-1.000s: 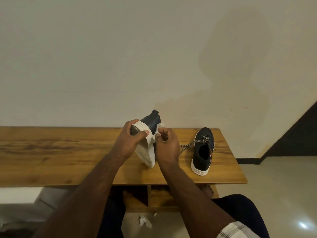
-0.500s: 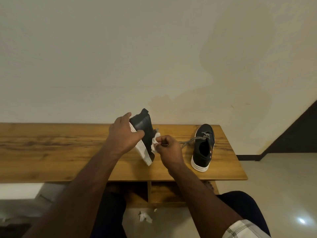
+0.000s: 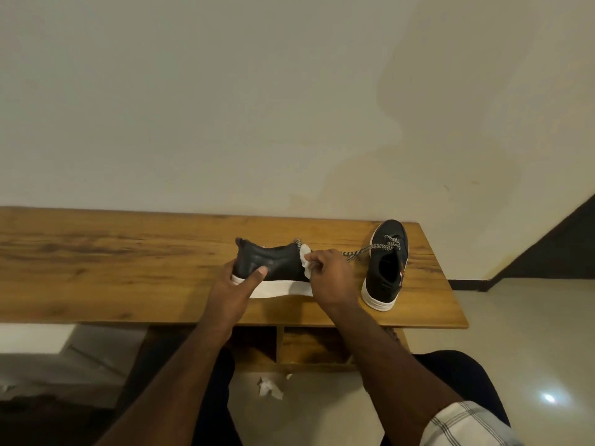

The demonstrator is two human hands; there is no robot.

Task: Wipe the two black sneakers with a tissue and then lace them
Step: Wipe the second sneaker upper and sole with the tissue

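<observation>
Black leather of the first sneaker (image 3: 273,263) is in the middle of the frame, lying sideways on the wooden bench (image 3: 96,268) with its white sole toward me, and my left hand (image 3: 236,286) grips its heel with the thumb on the side. My right hand (image 3: 331,278) pinches a white tissue (image 3: 305,259) against the front part of this sneaker. To the right of the middle, near the bench end, the second sneaker (image 3: 384,272) stands upright with its speckled lace (image 3: 370,249) stretched toward my right hand, and a crumpled tissue piece (image 3: 269,388) lies on the floor in the lower middle.
</observation>
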